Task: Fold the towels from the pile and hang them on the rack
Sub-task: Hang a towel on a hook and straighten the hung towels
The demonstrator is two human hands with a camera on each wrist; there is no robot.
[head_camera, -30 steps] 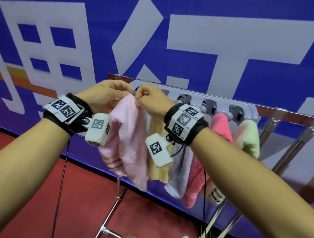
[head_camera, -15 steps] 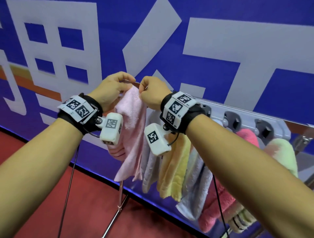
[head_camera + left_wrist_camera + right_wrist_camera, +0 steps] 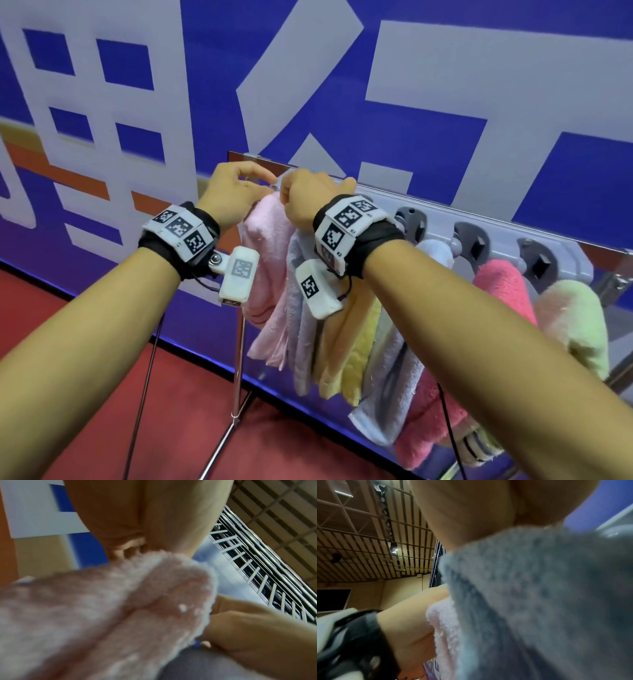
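Our left hand point(image 3: 233, 192) has its fingers curled, thumb and forefinger closed on something small at the top of the pink towel point(image 3: 270, 274); whether that is a hanging loop or a pinch of cloth we cannot tell. Our right hand point(image 3: 308, 202), just beside it, is curled the same way, its fingertips pinching at the same top edge. In the left wrist view the fuzzy fold of the pink towel point(image 3: 120, 608) sits right under the fingers.

The towel hangs straight down from our fingertips, its long axis vertical, top end bunched at the left end of the rack point(image 3: 496, 236) and bottom corners pointing at the floor. It looks folded lengthwise into a narrow strip.

To the right of our fingers, touching the pink one, a grey towel point(image 3: 298, 325) hangs, then a yellow towel point(image 3: 349, 346), a pale blue-grey one, a bright pink towel point(image 3: 503, 291) and a green towel point(image 3: 575, 318), each under a hook on the rack.

We judge the task far along: five towels are up and this one is being fastened at the last free spot on the left. What remains seems to be securing it and letting go. The pile is out of view, so we cannot say whether more wait.
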